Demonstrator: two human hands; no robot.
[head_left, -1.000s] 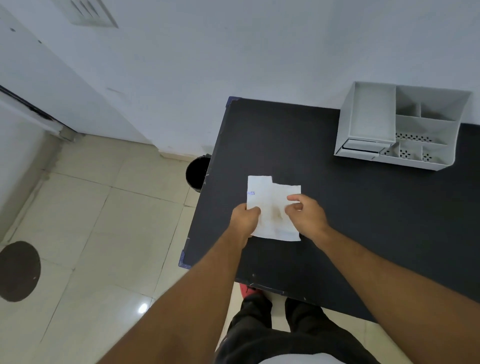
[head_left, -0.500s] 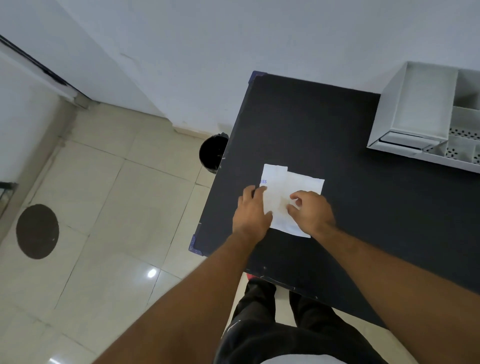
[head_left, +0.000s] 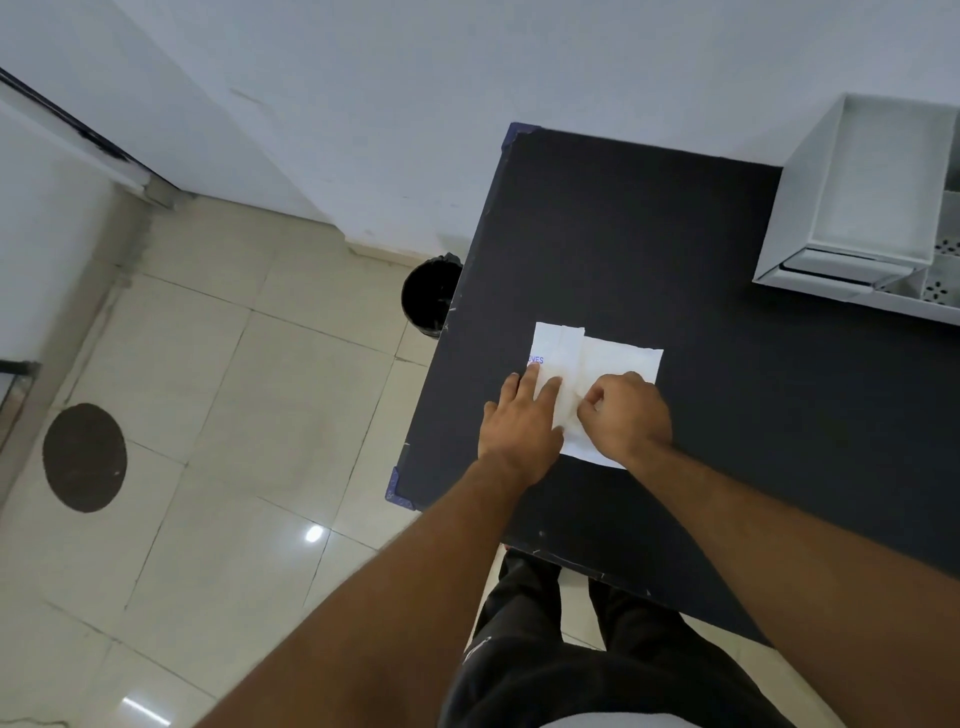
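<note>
Two bare hands were set on one white packet (head_left: 618, 358), which lay flat on the black table (head_left: 675, 234) near the table's left edge.

Left hand (head_left: 519, 426): the fingers (head_left: 530, 382) were straight and slightly spread, pressing flat on the left part of the packet. The heel of the hand sat at the packet's lower left edge.

Right hand (head_left: 628, 415): the fingers were curled, and thumb and forefinger pinched a crease near the middle of the packet — the knuckles covered its lower right part. The two hands sat just beside each other.

Blue print (head_left: 535, 359) showed at the packet's left edge, just above the left fingertips; only a few letters could be read. The packet's upper edge was stepped — the left portion reached farther up than the right.

A white organiser (head_left: 857, 208) stood at the far right of the table against the wall (head_left: 467, 78), well apart from the packet and partly cut off by the frame edge. A black bin (head_left: 428, 296) stood on the tiled floor (head_left: 234, 389) just beside the table's left edge. A dark round patch (head_left: 84, 457) lay on the floor at far left, well apart from the table.
</note>
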